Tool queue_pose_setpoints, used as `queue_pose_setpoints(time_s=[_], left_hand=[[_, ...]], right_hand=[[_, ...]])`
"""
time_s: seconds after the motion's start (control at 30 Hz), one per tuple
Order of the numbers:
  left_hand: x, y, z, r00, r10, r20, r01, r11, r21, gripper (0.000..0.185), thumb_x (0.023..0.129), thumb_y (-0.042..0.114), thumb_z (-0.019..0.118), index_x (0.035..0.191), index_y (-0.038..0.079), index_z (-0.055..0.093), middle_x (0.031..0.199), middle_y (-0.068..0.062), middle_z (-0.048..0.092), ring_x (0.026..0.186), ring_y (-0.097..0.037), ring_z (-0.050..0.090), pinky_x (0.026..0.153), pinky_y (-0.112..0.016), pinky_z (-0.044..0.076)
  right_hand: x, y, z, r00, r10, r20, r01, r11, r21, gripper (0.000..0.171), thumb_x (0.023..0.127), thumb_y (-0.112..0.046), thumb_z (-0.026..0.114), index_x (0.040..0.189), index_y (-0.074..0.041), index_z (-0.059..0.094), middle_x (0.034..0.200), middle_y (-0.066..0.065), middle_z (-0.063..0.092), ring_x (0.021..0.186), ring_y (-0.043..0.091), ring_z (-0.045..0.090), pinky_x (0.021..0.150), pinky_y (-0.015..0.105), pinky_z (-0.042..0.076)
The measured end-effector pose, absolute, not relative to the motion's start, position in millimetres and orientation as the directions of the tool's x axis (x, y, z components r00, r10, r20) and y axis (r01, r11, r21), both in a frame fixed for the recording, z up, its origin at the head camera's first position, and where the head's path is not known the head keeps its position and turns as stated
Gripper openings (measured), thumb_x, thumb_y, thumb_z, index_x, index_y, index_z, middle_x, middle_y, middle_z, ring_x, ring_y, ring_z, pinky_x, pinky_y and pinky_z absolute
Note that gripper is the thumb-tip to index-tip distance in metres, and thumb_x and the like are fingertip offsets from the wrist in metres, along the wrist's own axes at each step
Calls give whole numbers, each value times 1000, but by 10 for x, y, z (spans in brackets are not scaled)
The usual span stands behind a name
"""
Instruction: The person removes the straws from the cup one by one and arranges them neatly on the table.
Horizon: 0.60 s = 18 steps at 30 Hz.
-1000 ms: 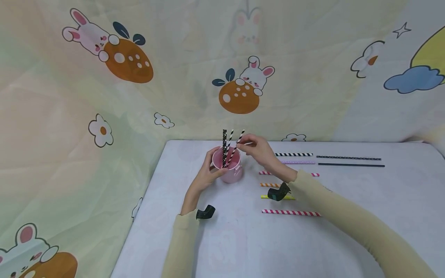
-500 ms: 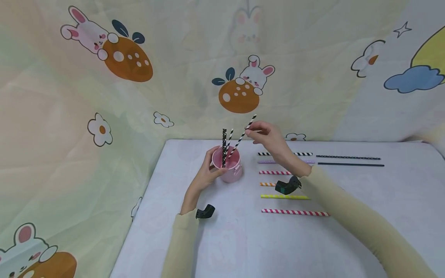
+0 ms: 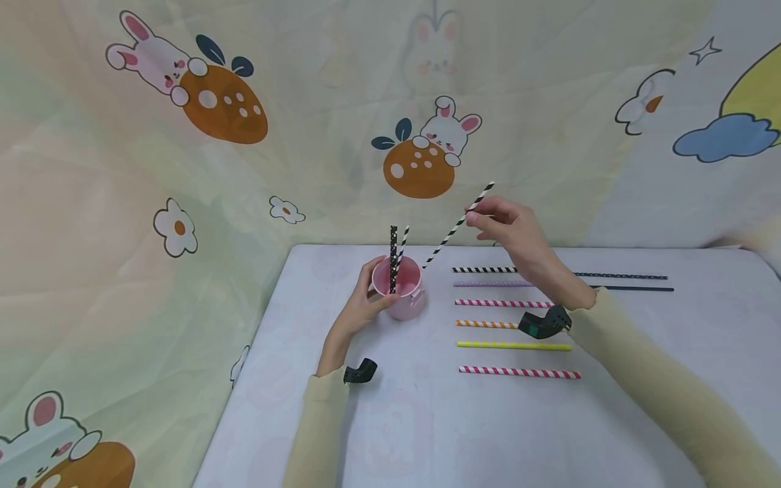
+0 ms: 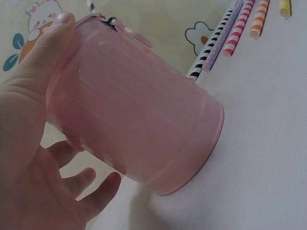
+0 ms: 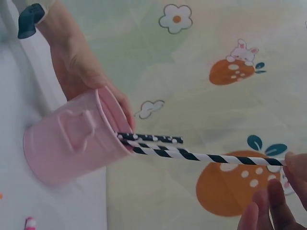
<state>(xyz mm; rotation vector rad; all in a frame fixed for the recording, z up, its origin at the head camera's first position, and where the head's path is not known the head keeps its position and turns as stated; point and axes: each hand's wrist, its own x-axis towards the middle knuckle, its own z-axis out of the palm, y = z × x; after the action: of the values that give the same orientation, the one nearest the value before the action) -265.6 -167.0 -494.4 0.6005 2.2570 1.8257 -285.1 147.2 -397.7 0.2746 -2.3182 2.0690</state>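
"Beyond the rim of the pink cup [image 3: 407, 310], out it comes: the striped straw [image 3: 451, 234] slants clear over the table [image 3: 396, 434], and a second ago it leaned inside!"
"So the cup is one straw lighter, I'd judge, with another striped one [image 3: 404, 240] and at least one dotted black straw [image 3: 393, 251] left standing in it"
"And the hands?"
"Right hand [image 3: 511, 227] has swung up and right, thumb and fingertips pinching near the upper end; left hand [image 3: 360, 308] grips the cup, thumb by the near rim, fingers round the far side"
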Motion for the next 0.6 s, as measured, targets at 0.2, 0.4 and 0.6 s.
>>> queue_pose_setpoints(time_s=[0.2, 0.4, 0.6], left_hand=[[-2655, -1671, -4945, -902, 416, 115, 198, 162, 967, 86, 89, 11, 76, 156, 7, 22, 158, -21, 33, 144, -41, 35, 116, -62, 32], [-2655, -1674, -4930, -905, 414, 99, 187, 179, 966, 86, 89, 12, 75, 157, 8, 22, 158, -19, 33, 145, -40, 35, 116, -62, 33], [-2649, -1674, -4911, -906, 415, 83, 181, 203, 962, 86, 90, 13, 74, 157, 9, 21, 159, -18, 31, 147, -39, 32, 116, -62, 32]], right_hand=[[-2751, 1804, -3926, -982, -142, 127, -156, 212, -965, 33, 96, -31, 69, 117, -6, 66, 109, -2, 68, 96, 19, 61, 81, 24, 57], [-2650, 2111, -3851, -975, -198, 101, -173, 390, -904, 30, 96, -30, 69, 116, -8, 68, 110, -1, 70, 93, 16, 63, 79, 20, 55], [-2531, 2351, -3815, -953, -296, 67, -239, 598, -765, 18, 94, -24, 71, 110, -13, 72, 103, -1, 70, 90, 10, 64, 78, 16, 53]])
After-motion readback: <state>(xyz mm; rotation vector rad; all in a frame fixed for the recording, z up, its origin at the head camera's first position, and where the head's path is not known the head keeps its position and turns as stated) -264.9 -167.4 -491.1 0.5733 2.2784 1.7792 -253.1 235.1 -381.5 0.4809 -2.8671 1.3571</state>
